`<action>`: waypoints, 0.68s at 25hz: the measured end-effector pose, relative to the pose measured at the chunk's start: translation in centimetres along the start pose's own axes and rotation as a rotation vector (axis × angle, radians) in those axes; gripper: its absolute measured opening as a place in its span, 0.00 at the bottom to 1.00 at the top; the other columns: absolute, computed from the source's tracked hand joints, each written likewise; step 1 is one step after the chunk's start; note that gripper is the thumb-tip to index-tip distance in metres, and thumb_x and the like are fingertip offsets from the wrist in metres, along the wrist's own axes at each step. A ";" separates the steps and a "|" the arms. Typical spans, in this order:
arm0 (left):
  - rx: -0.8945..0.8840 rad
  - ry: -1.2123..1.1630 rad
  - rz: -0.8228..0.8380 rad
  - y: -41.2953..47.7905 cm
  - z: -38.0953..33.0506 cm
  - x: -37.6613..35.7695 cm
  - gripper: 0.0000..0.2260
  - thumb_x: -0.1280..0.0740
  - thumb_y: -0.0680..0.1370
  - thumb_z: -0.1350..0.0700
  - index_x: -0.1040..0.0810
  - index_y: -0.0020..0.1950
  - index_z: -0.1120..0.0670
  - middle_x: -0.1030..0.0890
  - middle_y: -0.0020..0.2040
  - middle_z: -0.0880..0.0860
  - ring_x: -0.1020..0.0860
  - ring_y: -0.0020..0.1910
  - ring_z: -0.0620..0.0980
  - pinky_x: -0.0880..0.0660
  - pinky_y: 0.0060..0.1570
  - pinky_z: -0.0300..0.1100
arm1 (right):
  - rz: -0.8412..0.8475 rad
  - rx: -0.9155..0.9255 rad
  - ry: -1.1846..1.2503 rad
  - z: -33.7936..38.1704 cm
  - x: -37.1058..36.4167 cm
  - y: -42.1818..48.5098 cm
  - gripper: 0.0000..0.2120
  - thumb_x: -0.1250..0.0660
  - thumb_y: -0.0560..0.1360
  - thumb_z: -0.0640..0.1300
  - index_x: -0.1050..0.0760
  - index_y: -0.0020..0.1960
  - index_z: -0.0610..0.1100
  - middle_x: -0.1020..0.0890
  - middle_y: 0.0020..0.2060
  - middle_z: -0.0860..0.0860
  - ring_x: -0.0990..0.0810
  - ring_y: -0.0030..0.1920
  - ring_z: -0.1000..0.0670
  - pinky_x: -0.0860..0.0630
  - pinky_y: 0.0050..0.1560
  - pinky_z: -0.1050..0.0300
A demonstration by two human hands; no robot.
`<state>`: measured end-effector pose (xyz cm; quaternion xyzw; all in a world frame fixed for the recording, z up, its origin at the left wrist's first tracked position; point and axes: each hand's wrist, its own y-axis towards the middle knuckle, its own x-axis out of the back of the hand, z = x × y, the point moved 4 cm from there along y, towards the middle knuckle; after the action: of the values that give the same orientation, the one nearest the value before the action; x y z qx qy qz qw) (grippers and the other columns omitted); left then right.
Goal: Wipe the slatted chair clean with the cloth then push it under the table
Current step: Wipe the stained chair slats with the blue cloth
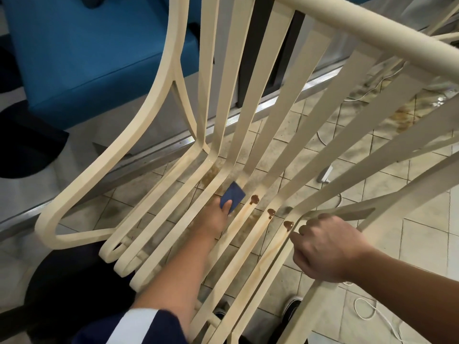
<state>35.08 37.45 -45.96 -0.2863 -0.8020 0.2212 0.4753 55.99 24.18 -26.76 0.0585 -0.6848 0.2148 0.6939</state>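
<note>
A cream slatted chair [250, 100] fills the view, seen from above and in front. Three brown sticky blobs [254, 199] sit on neighbouring seat slats near the bend, with rusty streaks running down from them. My left hand [215, 217] reaches between the slats and pinches a small dark blue cloth [233, 194] against a slat just left of the blobs. My right hand [325, 249] grips the right edge of the seat frame, fingers curled round a slat.
A blue upholstered seat [82, 45] stands at the back left. A metal door track [159, 155] crosses the stained tile floor under the chair. White cables [367, 309] and a small white adapter [325, 173] lie on the floor at right. Dark shoes show at the bottom.
</note>
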 end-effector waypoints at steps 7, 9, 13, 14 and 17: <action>0.058 0.149 -0.137 -7.9 8.3 0.0 0.22 0.56 0.82 0.34 0.30 0.54 0.46 0.22 0.43 0.46 0.22 0.40 0.46 0.23 0.41 0.49 | 0.007 -0.008 0.009 0.0 -0.3 -0.1 0.15 0.43 0.72 0.50 0.32 0.29 0.45 0.30 0.22 0.49 0.31 0.21 0.44 0.27 0.23 0.53; 0.059 0.193 -0.142 -8.1 8.4 0.1 0.24 0.59 0.81 0.33 0.31 0.52 0.47 0.22 0.42 0.46 0.22 0.39 0.47 0.22 0.41 0.50 | 0.011 -0.004 0.018 -0.1 -0.5 -0.1 0.16 0.43 0.73 0.50 0.33 0.29 0.45 0.31 0.23 0.49 0.31 0.21 0.44 0.26 0.24 0.51; 0.021 0.283 -0.125 -6.2 5.6 0.1 0.22 0.57 0.84 0.39 0.31 0.58 0.51 0.21 0.46 0.50 0.21 0.42 0.51 0.25 0.39 0.48 | 0.003 0.000 0.020 -0.2 -0.5 -0.2 0.15 0.43 0.73 0.49 0.34 0.29 0.45 0.32 0.22 0.49 0.36 0.21 0.45 0.26 0.24 0.52; 0.017 0.292 -0.118 -5.3 4.8 0.1 0.21 0.55 0.85 0.40 0.31 0.60 0.52 0.20 0.47 0.51 0.20 0.44 0.53 0.25 0.40 0.48 | 0.000 0.001 0.019 -0.2 -0.4 -0.2 0.15 0.42 0.72 0.49 0.34 0.29 0.45 0.32 0.22 0.49 0.39 0.22 0.45 0.26 0.25 0.52; 0.019 0.280 -0.082 -2.2 2.1 -0.1 0.21 0.53 0.86 0.41 0.30 0.60 0.55 0.19 0.51 0.56 0.20 0.48 0.57 0.24 0.45 0.50 | 0.001 -0.001 0.013 -0.1 -0.5 -0.2 0.15 0.42 0.72 0.50 0.35 0.28 0.45 0.33 0.21 0.50 0.42 0.24 0.45 0.26 0.25 0.52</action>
<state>32.72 35.52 -45.59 -0.2770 -0.7369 0.1671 0.5936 56.20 23.90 -27.17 0.0562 -0.6804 0.2152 0.6982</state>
